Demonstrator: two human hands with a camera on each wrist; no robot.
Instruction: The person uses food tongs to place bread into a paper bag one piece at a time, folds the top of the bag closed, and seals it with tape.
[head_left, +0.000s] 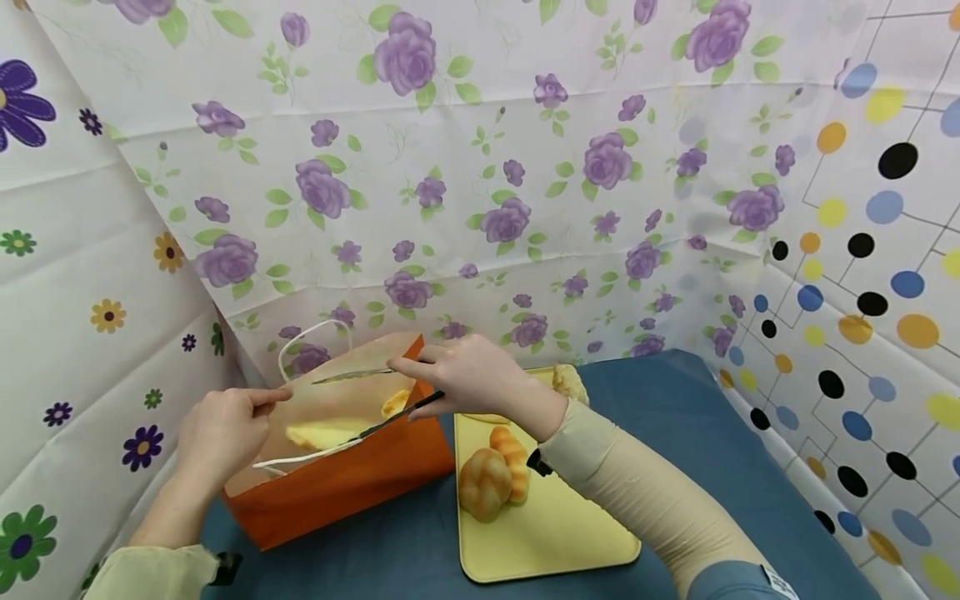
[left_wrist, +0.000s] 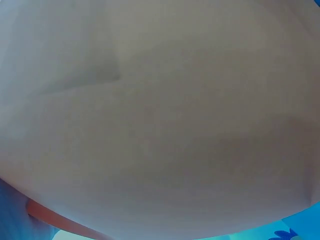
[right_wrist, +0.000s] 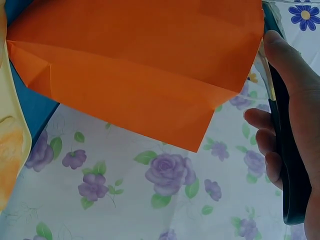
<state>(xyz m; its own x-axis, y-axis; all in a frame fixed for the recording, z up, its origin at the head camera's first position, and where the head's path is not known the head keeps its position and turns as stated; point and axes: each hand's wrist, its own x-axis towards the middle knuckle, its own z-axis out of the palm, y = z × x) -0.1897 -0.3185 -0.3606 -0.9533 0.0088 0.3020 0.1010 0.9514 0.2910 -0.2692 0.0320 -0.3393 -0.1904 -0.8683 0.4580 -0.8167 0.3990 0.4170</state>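
Left of centre in the head view, an orange paper bag sits with its mouth wide and a yellow piece of bread and a small golden bun lying inside it. At the centre, the person's right hand grips the dark handle of the tongs, whose two arms are well apart over the bag's mouth with nothing seen between them. The left hand, at the bag's left edge, seems to pinch the rim, though the paper hides how its fingers lie; the left wrist view is filled by plain paper and does not settle it. Good handling here probably means a steady hold on that rim, so the mouth does not fold in against the tongs. The arms are best lifted straight up before turning right, because the lower one runs close to the white cord along the bag's front and could snag it. Over the yellow tray, lower centre right, the braided bun and the twisted roll lie touching, so a light squeeze round the middle of just one would likely spare its neighbour and avoid denting it
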